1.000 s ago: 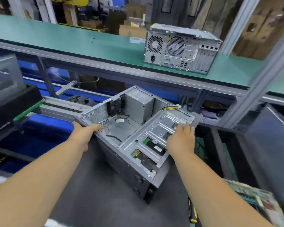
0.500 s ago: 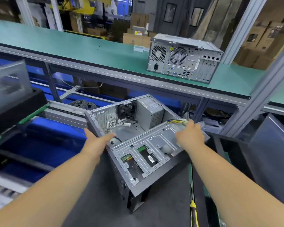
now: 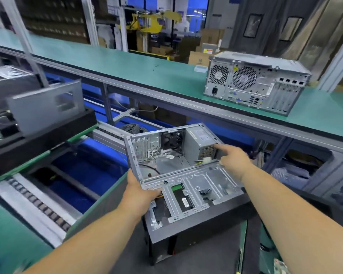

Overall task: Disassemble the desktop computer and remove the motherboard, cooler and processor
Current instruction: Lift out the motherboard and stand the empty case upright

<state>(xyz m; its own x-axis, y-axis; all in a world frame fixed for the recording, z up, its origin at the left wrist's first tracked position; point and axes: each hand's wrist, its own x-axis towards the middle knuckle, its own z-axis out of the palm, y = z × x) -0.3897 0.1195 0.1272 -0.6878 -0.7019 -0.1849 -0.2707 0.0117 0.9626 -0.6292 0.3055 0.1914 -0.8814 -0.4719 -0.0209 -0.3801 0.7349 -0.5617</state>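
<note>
An open grey desktop case (image 3: 166, 167) stands on the dark mat, open side up and tilted toward me. Inside I see the power supply (image 3: 198, 143), a black rear fan (image 3: 171, 139), loose cables and a bare floor where no motherboard shows. A metal drive cage (image 3: 206, 180) spans the near half. My left hand (image 3: 141, 190) grips the case's near-left corner. My right hand (image 3: 234, 161) rests at the cage's far edge, index finger stretched toward the power supply, beside a white connector (image 3: 206, 160).
A second, closed computer (image 3: 253, 84) sits on the raised green shelf (image 3: 127, 64) behind. To the left, a black tray (image 3: 48, 135) carries a grey metal panel (image 3: 44, 107) above a roller conveyor (image 3: 38, 204). A metal frame post (image 3: 335, 62) rises at right.
The case has been turned and raised so its open side faces me more squarely. My left hand slid to the near-left corner. My right hand's fingers uncurled from the cage edge toward the power supply.
</note>
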